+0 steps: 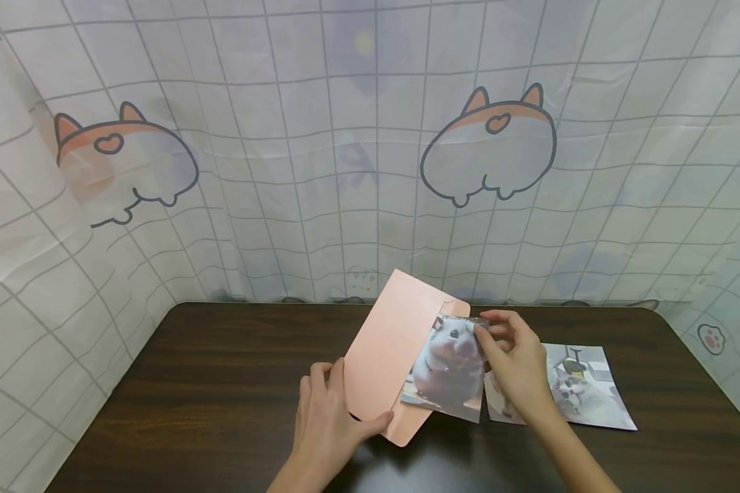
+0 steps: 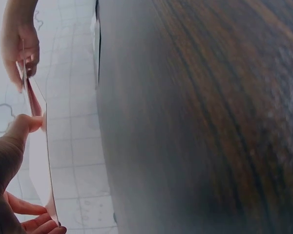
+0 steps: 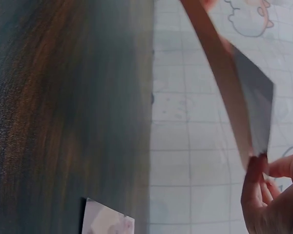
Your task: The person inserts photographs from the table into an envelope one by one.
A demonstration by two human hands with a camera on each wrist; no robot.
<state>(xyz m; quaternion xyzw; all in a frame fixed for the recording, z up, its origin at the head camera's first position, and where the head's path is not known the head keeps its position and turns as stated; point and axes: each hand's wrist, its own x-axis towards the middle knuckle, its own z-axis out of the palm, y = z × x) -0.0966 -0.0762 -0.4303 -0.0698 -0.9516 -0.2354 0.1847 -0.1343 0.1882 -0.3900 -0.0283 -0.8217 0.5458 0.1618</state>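
Note:
A pink envelope (image 1: pixel 390 335) is held tilted above the table, its opening towards the right. My left hand (image 1: pixel 328 421) grips its lower left side, thumb on the front; the left wrist view shows the envelope (image 2: pixel 39 165) edge-on between thumb and fingers. Partly inside the opening is a photo card (image 1: pixel 451 366) with a hamster-like animal on it. My right hand (image 1: pixel 519 363) pinches the card's upper right edge. In the right wrist view the card's plain grey back (image 3: pixel 256 97) sticks out past the envelope (image 3: pixel 219 73).
On the dark wood table (image 1: pixel 222 383), right of the envelope, lies a cat picture (image 1: pixel 582 394). Another picture (image 1: pixel 499 402) beside it is partly hidden by my right hand. A white grid-patterned curtain (image 1: pixel 321 171) with cartoon animal prints hangs behind and around the table.

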